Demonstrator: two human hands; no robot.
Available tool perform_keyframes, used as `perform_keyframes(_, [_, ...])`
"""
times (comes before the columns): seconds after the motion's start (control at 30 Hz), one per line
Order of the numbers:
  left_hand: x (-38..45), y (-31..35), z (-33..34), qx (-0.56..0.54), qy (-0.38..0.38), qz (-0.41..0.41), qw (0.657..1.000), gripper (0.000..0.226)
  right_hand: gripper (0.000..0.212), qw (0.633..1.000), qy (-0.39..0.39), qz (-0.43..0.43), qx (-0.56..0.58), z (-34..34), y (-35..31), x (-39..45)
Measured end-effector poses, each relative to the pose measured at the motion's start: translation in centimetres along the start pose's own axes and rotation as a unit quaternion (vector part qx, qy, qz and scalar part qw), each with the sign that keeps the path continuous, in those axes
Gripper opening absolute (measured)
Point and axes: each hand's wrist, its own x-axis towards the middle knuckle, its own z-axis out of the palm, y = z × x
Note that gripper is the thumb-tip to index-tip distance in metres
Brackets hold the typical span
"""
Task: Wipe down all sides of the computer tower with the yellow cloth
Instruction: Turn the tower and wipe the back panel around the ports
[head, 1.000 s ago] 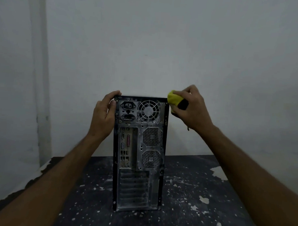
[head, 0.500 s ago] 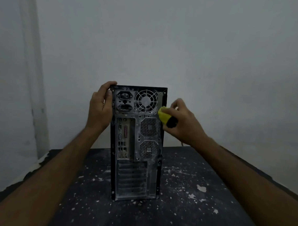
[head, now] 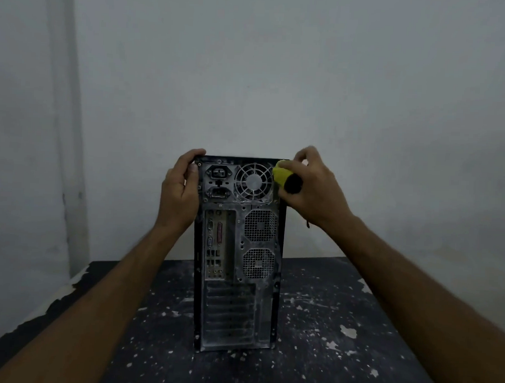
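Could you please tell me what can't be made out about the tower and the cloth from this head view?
- Computer tower: only its rear panel faces the camera; the front, both sides and the top are hidden behind it.
- Yellow cloth: mostly bunched inside the right hand, so its full extent is hidden.
- Left hand: its fingertips curl over the top edge, out of sight.
- Port labels: too small and dim.

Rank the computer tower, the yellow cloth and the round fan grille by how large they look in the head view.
1. computer tower, by far the largest.
2. round fan grille.
3. yellow cloth, though the right hand gripping it hides most of it, so its full size is unsure.
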Motion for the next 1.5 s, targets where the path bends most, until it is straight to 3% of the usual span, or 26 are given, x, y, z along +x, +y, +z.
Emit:
perform_keyframes(0.13, [0.1, 0.1, -0.2, -0.002, -0.005, -0.002, 1.0, 0.034, 0.048, 0.991, -0.11, -0.072, -0.014, 1.0, -1.7, -2.5])
perform_keyframes(0.3, [-0.1, 0.1, -0.1, -0.007, -0.001, -0.01, 1.0, 0.034, 0.044, 0.999, -0.026, -0.007, -0.026, 0.0, -1.5, 1.5])
perform_keyframes(0.4, [0.2, 0.1, -0.5, 0.003, -0.012, -0.003, 1.0, 0.034, 0.043, 0.992, -0.101, -0.076, -0.025, 1.0, -2.6, -1.0])
perform_keyframes(0.47, [0.1, 0.1, -0.3, 0.003, -0.01, -0.003, 1.0, 0.034, 0.042, 0.989, -0.127, -0.07, -0.027, 0.6, -2.4, -1.3])
perform_keyframes(0.6, [-0.1, 0.2, -0.1, 0.004, -0.002, 0.0, 1.0, 0.034, 0.039, 1.0, -0.018, -0.017, -0.013, 0.5, -2.4, 1.9])
perform_keyframes(0.7, [0.0, 0.2, -0.3, 0.016, -0.005, 0.005, 1.0, 0.034, 0.04, 0.991, -0.106, -0.083, -0.012, 1.9, -3.7, -0.8])
perform_keyframes(0.77, [-0.1, 0.2, -0.3, 0.017, -0.004, 0.005, 1.0, 0.034, 0.039, 0.987, -0.142, -0.075, -0.02, 1.6, -3.6, -1.3])
perform_keyframes(0.9, [-0.3, 0.3, -0.1, 0.024, 0.005, 0.02, 0.999, 0.035, 0.031, 1.0, 0.0, -0.001, -0.007, 0.9, -3.6, 2.1])
perform_keyframes(1.0, [-0.3, 0.6, -0.2, 0.037, 0.006, 0.022, 0.999, 0.035, 0.037, 0.993, -0.093, -0.072, -0.024, 2.1, -4.9, 0.3])
perform_keyframes(1.07, [-0.2, 0.7, -0.3, 0.042, 0.002, 0.02, 0.999, 0.034, 0.039, 0.986, -0.144, -0.072, -0.033, 1.8, -4.7, -0.1])
perform_keyframes(1.2, [-0.1, 0.5, -0.5, 0.036, -0.003, 0.023, 0.999, 0.035, 0.036, 0.999, -0.027, -0.016, -0.024, 0.8, -3.8, 2.9])
perform_keyframes(1.3, [0.0, 0.6, -0.6, 0.043, -0.001, 0.025, 0.999, 0.035, 0.039, 0.984, -0.13, -0.109, -0.046, 1.7, -4.7, 1.3])
perform_keyframes(1.37, [-0.1, 0.7, -0.6, 0.042, -0.001, 0.023, 0.999, 0.035, 0.04, 0.973, -0.183, -0.12, -0.068, 1.5, -4.7, 0.9])
perform_keyframes(1.5, [0.0, 0.5, -0.5, 0.034, 0.001, 0.023, 0.999, 0.034, 0.04, 0.996, -0.059, -0.047, -0.057, 1.0, -4.3, 3.5])
